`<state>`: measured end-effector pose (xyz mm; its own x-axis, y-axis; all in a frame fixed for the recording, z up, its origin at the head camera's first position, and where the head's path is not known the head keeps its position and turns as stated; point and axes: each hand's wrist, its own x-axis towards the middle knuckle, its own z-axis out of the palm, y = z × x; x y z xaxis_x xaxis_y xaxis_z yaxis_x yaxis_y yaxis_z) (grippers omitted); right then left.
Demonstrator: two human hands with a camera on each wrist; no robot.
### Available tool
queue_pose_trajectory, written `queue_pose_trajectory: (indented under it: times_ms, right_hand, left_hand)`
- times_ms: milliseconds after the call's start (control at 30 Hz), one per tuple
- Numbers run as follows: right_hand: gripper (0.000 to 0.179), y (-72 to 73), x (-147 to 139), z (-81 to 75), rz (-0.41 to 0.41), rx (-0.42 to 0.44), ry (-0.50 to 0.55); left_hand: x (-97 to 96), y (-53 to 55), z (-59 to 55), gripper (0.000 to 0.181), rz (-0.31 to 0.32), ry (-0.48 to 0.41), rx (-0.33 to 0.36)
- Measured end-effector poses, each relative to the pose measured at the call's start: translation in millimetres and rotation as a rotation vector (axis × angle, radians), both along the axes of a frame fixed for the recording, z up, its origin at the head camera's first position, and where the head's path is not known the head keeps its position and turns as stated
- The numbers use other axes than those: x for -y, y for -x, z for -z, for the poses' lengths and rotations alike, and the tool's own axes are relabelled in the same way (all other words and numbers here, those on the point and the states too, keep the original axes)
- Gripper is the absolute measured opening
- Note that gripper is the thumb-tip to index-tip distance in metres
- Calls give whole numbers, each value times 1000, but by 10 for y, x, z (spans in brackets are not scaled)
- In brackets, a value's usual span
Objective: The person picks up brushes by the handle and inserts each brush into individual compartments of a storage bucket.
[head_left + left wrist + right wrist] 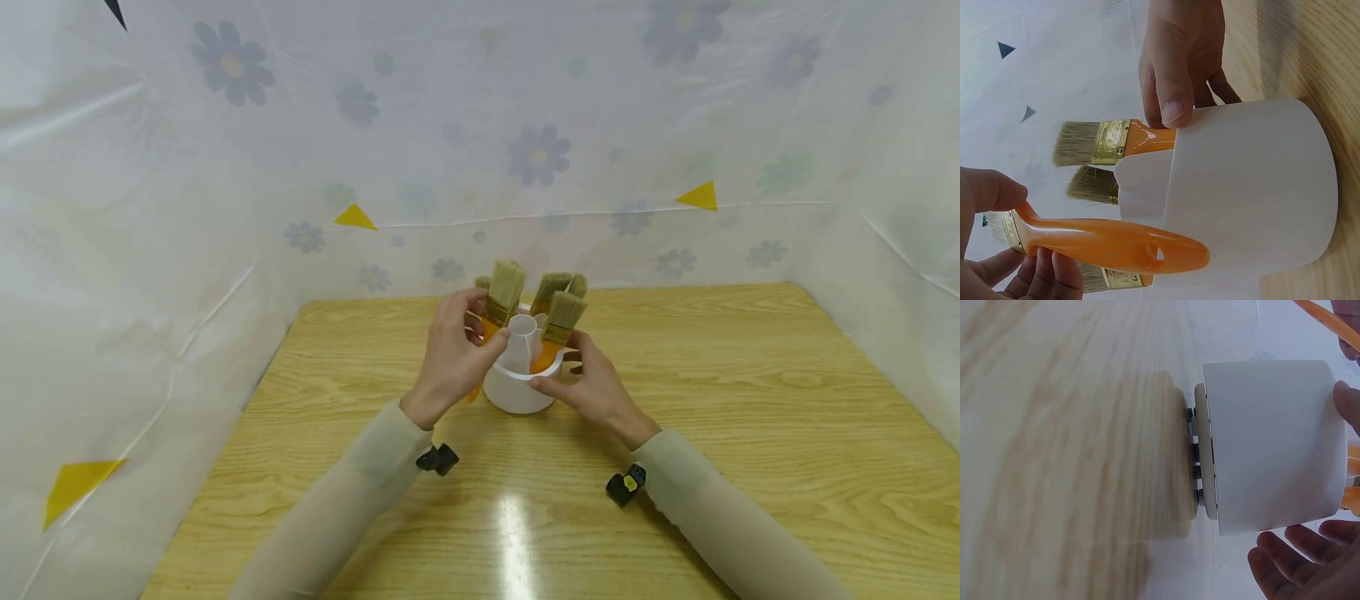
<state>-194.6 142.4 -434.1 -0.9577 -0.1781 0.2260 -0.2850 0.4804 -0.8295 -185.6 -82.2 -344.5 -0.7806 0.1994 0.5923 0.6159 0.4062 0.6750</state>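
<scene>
My left hand [459, 346] pinches a paintbrush [1116, 244] near its metal band, bristles up. Its orange handle, with a hanging hole at the end, hangs down along the outer left side of a white round brush holder [519, 393]. With the thumb at the rim and the fingers along the outer wall, my right hand [600, 387] holds that holder at its right side. Inside the holder stand other orange-handled paintbrushes [564, 312], bristles up, around a white central tube [521, 343]. The lower parts of their handles are hidden by the wall.
The holder stands on a wood-grain table [712, 500]. Under its wall, a pale base ring [1205, 450] with small dark feet shows. White sheeting with flowers [540, 154] rises behind the table, with yellow triangles [699, 197] on it.
</scene>
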Motion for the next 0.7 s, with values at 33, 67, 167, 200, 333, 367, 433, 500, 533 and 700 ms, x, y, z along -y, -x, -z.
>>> queue_pose_trajectory:
  times_ms: [33, 67, 167, 200, 333, 367, 433, 500, 533, 700]
  right_hand:
    - [94, 0, 0, 0, -1, -5, 0]
    - [93, 0, 0, 0, -1, -10, 1]
    - [91, 2, 0, 0, -4, -22, 3]
    - [91, 3, 0, 0, -5, -25, 3]
    - [89, 4, -2, 1, -8, -37, 7]
    - [89, 4, -2, 1, -8, -39, 7]
    - [88, 4, -4, 2, -9, -41, 8]
    - [88, 5, -6, 3, -9, -44, 10]
    - [88, 5, -7, 3, -9, -44, 10]
    - [89, 4, -6, 2, -7, -50, 8]
  left_hand:
    - [-8, 1, -2, 50, 0, -5, -5]
    - [-14, 5, -1, 50, 0, -10, -11]
    - [-32, 16, -1, 50, 1, -29, -32]
    - [-37, 18, -2, 50, 1, -36, -38]
    - [-61, 18, -18, 51, -1, -59, -61]
    - [-68, 16, -24, 51, -1, -66, -65]
    - [-83, 10, -41, 51, 1, -79, -73]
    - [-96, 12, -49, 50, 1, -89, -82]
    - [-103, 13, -53, 49, 2, -95, -87]
    - [-128, 26, -55, 48, -1, -127, -109]
